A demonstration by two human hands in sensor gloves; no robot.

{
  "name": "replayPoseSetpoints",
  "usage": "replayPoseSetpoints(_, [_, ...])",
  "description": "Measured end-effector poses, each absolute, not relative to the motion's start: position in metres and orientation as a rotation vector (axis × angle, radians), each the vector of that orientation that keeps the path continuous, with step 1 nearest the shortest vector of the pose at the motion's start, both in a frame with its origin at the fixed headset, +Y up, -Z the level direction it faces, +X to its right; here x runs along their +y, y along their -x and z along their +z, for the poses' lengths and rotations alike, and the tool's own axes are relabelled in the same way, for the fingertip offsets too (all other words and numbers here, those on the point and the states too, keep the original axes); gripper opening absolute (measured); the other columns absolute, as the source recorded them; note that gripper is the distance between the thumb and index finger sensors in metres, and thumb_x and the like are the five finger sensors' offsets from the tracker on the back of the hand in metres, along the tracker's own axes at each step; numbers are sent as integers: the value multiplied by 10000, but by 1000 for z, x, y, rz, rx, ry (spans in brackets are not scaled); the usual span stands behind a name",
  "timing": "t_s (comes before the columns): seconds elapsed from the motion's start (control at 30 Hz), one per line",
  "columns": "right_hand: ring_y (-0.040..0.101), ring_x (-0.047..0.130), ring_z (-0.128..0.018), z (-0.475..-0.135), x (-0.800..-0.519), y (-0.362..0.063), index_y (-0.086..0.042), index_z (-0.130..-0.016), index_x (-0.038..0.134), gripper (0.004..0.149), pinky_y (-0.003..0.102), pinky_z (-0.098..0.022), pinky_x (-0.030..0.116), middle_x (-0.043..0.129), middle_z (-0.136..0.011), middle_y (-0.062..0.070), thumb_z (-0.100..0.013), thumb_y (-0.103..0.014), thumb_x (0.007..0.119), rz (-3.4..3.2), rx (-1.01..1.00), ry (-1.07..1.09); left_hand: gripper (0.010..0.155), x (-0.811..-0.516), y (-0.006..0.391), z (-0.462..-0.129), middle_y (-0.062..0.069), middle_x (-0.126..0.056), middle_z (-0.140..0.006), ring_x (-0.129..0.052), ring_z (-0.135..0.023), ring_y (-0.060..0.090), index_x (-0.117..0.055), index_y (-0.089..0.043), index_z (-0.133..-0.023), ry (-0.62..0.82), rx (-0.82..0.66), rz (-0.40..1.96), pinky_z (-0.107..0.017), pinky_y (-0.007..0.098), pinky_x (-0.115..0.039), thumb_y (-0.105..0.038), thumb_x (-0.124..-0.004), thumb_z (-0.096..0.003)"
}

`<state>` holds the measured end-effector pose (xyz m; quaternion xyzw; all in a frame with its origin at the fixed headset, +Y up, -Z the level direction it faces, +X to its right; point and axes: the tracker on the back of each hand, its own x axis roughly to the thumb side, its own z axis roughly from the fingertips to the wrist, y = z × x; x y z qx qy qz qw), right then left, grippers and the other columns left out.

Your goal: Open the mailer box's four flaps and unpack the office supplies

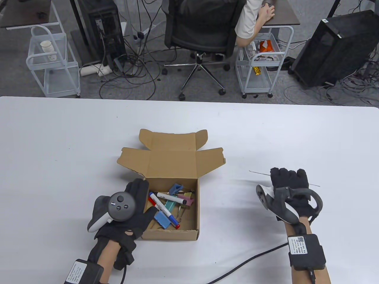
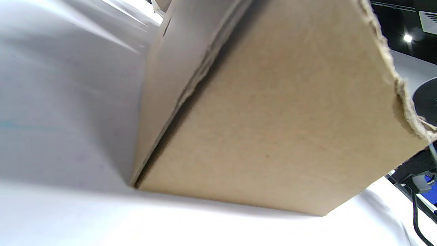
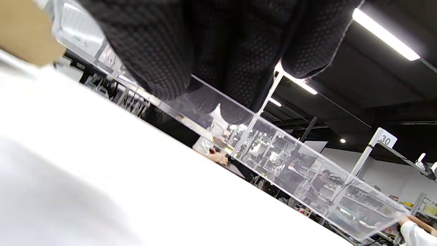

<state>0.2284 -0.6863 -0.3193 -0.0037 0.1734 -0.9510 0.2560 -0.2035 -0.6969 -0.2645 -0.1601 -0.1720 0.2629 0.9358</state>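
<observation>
The brown mailer box (image 1: 173,165) stands open at mid-table, with its back and side flaps spread. Inside lie markers (image 1: 165,211), a blue clip (image 1: 176,188), a pink item (image 1: 186,199) and a blue block (image 1: 162,219). My left hand (image 1: 139,201) holds the box's left flap, with the thumb over the rim above the contents. The left wrist view shows only that flap and wall (image 2: 273,119) from outside. My right hand (image 1: 288,180) grips a clear ruler (image 1: 257,173) low over the table, right of the box. The ruler also shows in the right wrist view (image 3: 307,171) under my fingers (image 3: 157,51).
A black cable (image 1: 245,261) runs across the table's front right. White table (image 1: 59,142) surrounds the box. Beyond the far edge are an office chair (image 1: 204,32), wire carts (image 1: 260,68) and a seated person.
</observation>
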Motion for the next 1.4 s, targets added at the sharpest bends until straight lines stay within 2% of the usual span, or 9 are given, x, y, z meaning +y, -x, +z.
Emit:
replayPoseSetpoints(0.17, [200,1056,-763,-333,-713,-225,-307,-883,842,370,504,-712,792,1004,-858,-71,-528,-379,920,-2467,374,61,849,-697,204,-265,222,22,-1207,-47,-1124,491,-40,-70,-1138,327,-351,539,-782,654,-332,-490,-579,-633])
replayPoseSetpoints(0.4, [182,1051,-775,-344,-733,-225,-332,-859,858,369,494,-735,778,1010,-855,-96,-504,-403,928,-2430,234,161,849,-697,204,-264,221,21,-1208,-48,-1124,490,-39,-72,-1138,327,-350,541,-781,655,-333,-490,-580,-634])
replayPoseSetpoints(0.5, [225,1054,-775,-345,-732,-230,-282,-881,858,392,511,-742,766,1009,-879,-47,-506,-382,915,-2514,166,180,849,-697,204,-264,223,21,-1208,-47,-1124,490,-39,-73,-1138,328,-350,540,-781,655,-333,-490,-580,-633])
replayPoseSetpoints(0.6, [274,1049,-786,-346,-730,-237,-223,-927,833,409,537,-744,752,986,-925,26,-548,-375,841,-2611,26,163,851,-697,204,-264,223,22,-1207,-47,-1123,492,-38,-72,-1137,328,-350,540,-780,655,-332,-491,-581,-633])
replayPoseSetpoints(0.7, [304,1023,-825,-342,-724,-243,-230,-971,792,462,564,-745,733,948,-975,29,-551,-421,804,-2708,23,111,851,-697,204,-264,223,22,-1207,-45,-1123,491,-38,-73,-1137,328,-350,540,-780,655,-332,-492,-580,-633])
replayPoseSetpoints(0.83, [333,946,-896,-322,-692,-250,-232,-1016,733,505,593,-721,723,875,-1038,45,-568,-467,735,-2874,149,118,853,-697,204,-265,225,25,-1205,-43,-1121,494,-35,-72,-1136,333,-353,537,-780,657,-331,-494,-580,-634])
replayPoseSetpoints(1.03, [410,850,-960,-266,-649,-238,-201,-1067,675,558,631,-715,689,789,-1108,108,-592,-494,694,-3053,200,268,857,-697,204,-265,227,29,-1203,-39,-1118,495,-34,-71,-1136,335,-353,525,-780,657,-329,-498,-580,-633])
replayPoseSetpoints(1.2, [455,765,-1007,-225,-632,-186,-178,-1115,591,622,649,-723,656,703,-1162,141,-600,-518,677,-3086,282,541,858,-697,203,-265,230,31,-1201,-34,-1115,497,-34,-68,-1135,332,-354,526,-778,659,-328,-500,-579,-633])
replayPoseSetpoints(1.4, [469,733,-1021,-210,-625,-112,-163,-1129,558,645,642,-731,649,666,-1180,158,-604,-520,672,-3119,236,819,855,-697,203,-265,231,37,-1199,-29,-1114,496,-33,-68,-1134,331,-358,538,-778,661,-324,-500,-573,-632])
